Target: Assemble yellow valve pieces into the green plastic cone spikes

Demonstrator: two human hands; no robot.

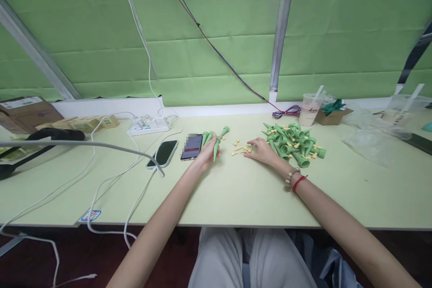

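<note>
The left hand (205, 156) grasps at least one green cone (216, 148), tip downward, beside a smartphone (192, 150). The right hand (262, 151) bends its fingertips to small yellow pieces (238, 149) on the table (236, 193); whether it pinches one, I cannot tell. Green cones (289, 139) lie heaped near its wrist.

Nothing is legible — dark print (313, 110) on the pink-filled clear plastic cup (306, 119), a white label (22, 102) on the brown cardboard box (42, 114), a blue-edged sticker (91, 216) — all too small.
</note>
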